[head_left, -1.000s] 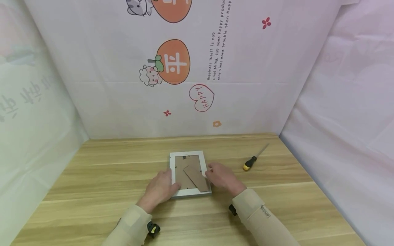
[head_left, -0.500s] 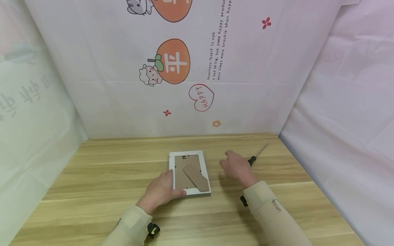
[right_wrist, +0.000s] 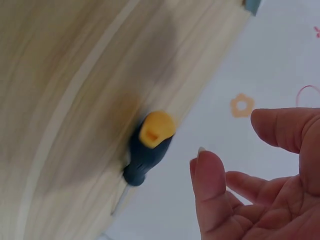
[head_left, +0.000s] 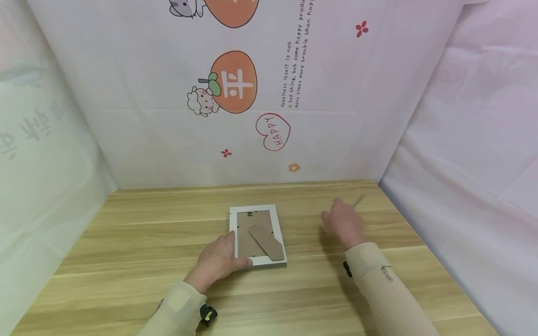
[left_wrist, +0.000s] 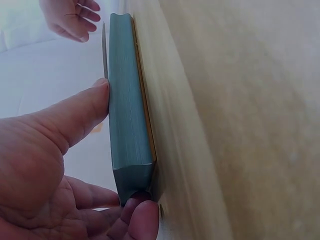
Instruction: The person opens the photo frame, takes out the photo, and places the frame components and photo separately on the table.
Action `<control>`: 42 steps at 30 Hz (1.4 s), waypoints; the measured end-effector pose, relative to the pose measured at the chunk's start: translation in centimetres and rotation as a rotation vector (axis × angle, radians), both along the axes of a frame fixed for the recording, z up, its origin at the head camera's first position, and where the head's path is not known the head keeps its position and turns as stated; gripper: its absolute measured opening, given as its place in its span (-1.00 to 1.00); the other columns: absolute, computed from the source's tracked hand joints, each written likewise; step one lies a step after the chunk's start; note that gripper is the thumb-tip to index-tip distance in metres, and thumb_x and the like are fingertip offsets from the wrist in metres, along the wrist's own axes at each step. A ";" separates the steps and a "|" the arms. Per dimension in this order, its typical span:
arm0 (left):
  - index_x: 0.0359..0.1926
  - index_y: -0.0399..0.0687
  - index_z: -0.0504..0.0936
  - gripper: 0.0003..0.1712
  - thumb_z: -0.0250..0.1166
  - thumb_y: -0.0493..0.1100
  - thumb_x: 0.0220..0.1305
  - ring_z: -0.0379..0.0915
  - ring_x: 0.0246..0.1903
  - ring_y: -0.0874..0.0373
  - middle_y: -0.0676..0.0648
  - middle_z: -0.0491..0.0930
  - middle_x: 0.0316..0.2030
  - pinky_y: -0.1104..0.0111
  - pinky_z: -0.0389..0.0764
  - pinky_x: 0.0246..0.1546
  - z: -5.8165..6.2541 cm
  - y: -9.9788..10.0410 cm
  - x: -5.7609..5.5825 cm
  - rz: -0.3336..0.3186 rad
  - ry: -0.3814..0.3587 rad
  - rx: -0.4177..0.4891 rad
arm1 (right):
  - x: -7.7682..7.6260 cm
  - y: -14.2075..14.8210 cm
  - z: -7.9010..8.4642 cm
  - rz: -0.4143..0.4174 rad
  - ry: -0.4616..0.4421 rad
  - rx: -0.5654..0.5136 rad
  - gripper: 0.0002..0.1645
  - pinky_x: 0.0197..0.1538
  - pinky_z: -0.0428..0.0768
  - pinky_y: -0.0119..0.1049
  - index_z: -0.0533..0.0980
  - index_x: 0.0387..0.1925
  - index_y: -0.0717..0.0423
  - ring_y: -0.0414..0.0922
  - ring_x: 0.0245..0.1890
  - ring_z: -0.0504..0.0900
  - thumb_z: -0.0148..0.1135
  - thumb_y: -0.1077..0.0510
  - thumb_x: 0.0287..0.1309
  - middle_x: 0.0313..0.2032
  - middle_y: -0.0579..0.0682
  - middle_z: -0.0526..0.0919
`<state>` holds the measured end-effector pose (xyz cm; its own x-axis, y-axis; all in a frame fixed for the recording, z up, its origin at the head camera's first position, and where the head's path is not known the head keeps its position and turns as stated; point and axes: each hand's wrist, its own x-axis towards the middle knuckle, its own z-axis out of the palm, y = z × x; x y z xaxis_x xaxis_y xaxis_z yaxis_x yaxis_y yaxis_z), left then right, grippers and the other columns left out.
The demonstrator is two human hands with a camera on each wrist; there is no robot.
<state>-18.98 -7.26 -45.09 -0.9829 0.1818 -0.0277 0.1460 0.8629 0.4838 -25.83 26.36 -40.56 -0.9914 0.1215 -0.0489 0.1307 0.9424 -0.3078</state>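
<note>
Wood-grain surface (head_left: 126, 261) sat boxed in by white printed sheeting (head_left: 168, 140) on three sides, cartoon oranges and a "HAPPY" heart on the back panel. Picture frame (head_left: 258, 235) lay face down near the middle of the surface, cardboard stand flap (head_left: 266, 242) on top, unmoved from a second ago. Left hand (head_left: 218, 261) stayed on the frame's near-left corner: thumb pressed on the back, fingers curled under the edge, so that grip was holding the frame; the left wrist view (left_wrist: 127, 115) showed the same pinch on the frame's thick edge. Change was on the other side: right hand (head_left: 342, 223) had left the frame's right edge a second ago, crossed toward the far-right corner of the surface, and now hovered right over the screwdriver (right_wrist: 148, 145). In the head view the hand covered the handle; only the shaft tip (head_left: 358, 201) poked out beyond it. Right wrist view showed fingers (right_wrist: 210, 185) spread and relaxed, near the yellow-capped handle but not touching: grip wide, holding nothing. My read: frame was braced, tool pickup was the step in hand, contact not yet made. Nothing lay between hand and tool; the right wall sheeting (head_left: 462, 186) sat close beyond the screwdriver.
</note>
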 end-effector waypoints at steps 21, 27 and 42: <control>0.20 -0.23 0.43 0.02 0.51 0.29 -0.19 0.41 -0.32 0.09 -0.06 0.55 -0.23 0.08 0.54 -0.22 0.3 -0.3 -0.1 -0.019 -0.021 0.020 | -1.5 2.9 -2.4 -0.149 -0.121 -0.043 -0.28 -0.55 0.49 -0.14 0.28 0.06 0.42 0.05 -0.51 0.49 0.02 -0.19 0.26 -0.42 0.28 0.51; 0.34 -0.31 0.31 0.18 0.49 0.31 -0.18 0.46 -0.18 0.04 -0.20 0.57 0.00 0.01 0.54 -0.07 0.2 -0.2 -0.1 -0.011 -0.027 -0.001 | -1.8 2.9 -2.8 -0.165 -0.090 -0.059 -0.24 -0.52 0.49 -0.11 0.19 0.08 0.42 0.09 -0.47 0.50 0.01 -0.20 0.26 -0.39 0.31 0.51; 0.32 -0.29 0.34 0.15 0.49 0.31 -0.18 0.40 -0.29 0.09 -0.12 0.55 -0.12 0.06 0.54 -0.19 0.2 -0.4 -0.3 -0.008 -0.022 0.010 | -2.4 2.9 -3.3 -0.162 -0.144 -0.055 -0.06 -0.43 0.54 -0.11 0.00 0.24 0.67 0.09 -0.45 0.52 0.00 -0.08 0.20 -0.35 0.35 0.52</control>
